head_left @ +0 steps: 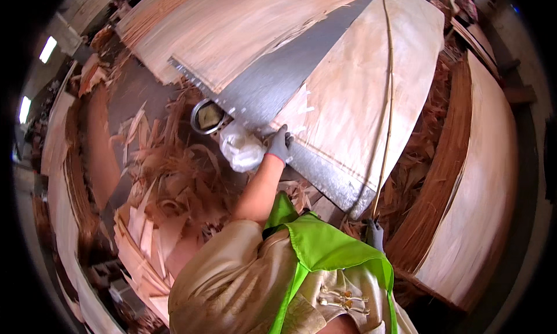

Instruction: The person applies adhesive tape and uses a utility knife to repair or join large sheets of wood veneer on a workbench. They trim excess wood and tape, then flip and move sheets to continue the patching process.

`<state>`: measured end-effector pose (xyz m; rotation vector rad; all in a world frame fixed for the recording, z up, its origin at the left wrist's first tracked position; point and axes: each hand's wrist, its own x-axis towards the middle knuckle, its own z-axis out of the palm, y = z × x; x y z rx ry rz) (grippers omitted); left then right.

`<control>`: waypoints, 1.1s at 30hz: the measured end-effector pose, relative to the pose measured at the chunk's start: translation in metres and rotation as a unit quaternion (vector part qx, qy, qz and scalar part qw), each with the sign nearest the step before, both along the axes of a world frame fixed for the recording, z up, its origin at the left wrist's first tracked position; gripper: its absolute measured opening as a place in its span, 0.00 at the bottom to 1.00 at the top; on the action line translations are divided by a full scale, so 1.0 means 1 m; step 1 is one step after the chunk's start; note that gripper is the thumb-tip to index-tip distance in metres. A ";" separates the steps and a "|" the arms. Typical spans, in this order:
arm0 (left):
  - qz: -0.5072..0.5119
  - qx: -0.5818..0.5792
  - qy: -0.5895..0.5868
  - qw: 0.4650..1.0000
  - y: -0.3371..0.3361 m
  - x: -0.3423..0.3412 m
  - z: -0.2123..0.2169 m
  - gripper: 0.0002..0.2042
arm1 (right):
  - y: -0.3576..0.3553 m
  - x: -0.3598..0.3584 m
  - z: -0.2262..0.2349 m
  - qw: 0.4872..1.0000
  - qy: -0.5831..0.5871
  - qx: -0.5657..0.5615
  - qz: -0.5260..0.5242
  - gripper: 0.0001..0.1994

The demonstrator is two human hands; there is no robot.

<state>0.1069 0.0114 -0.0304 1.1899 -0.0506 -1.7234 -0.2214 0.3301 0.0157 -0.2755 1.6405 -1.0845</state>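
Note:
My left hand (279, 146), in a grey glove, is closed at the near left corner of a pale wood veneer sheet (354, 96), with the thumb on top. That sheet lies on a grey metal tabletop (275, 81). My right hand (375, 234), also gloved, grips the near end of a long thin stick (390, 96). The stick runs away from me across the sheet to its far side. A second veneer sheet (232, 38) lies to the left, with a bare metal wedge between the two. Beside my left hand hang a clear plastic bag (241, 148) and a round metal tin (208, 116).
Torn veneer scraps (180, 189) are heaped on the floor to the left. A tall veneer stack (476, 177) stands close on the right, and another stack (64, 177) on the far left. More scraps lie between the table and the right stack.

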 end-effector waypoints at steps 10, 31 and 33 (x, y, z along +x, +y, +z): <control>-0.105 -0.065 -0.099 0.987 -0.008 -0.009 0.043 0.08 | -0.043 0.054 0.026 0.986 0.115 -0.037 -0.117 0.12; -0.239 -0.275 -0.422 0.830 -0.003 -0.004 -0.018 0.18 | -0.082 -0.003 -0.053 0.967 0.121 -0.096 0.202 0.23; -0.204 -0.324 -0.376 0.844 -0.010 0.002 -0.030 0.17 | -0.085 0.000 -0.046 0.963 0.102 -0.091 0.232 0.22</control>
